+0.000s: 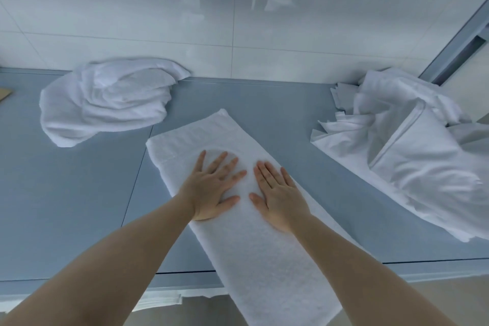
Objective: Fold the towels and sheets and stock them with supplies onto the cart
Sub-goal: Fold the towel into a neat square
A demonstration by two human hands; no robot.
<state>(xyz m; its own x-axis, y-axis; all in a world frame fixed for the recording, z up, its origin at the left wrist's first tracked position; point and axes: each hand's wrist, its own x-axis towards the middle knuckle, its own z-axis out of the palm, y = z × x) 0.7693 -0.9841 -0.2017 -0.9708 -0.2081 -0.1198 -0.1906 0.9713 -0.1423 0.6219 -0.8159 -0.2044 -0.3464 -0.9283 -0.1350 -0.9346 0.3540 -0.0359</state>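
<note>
Both hands lie flat, fingers straight, grasping nothing: the left hand [211,188] and right hand [277,193] press side by side on a folded white towel [251,246] stretched diagonally across a grey-blue table [79,206]. Its near end overhangs the table edge. A crumpled towel [105,103] lies far left; rumpled white sheets [410,153] lie right, cut off by the frame.

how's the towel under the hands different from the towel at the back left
The towel under the hands lies flat in a long, smooth strip; the back-left towel is a crumpled heap. Both hands, left and right, press the flat one; nothing touches the heap. The flat one overhangs the table's near edge. Both are white.
</note>
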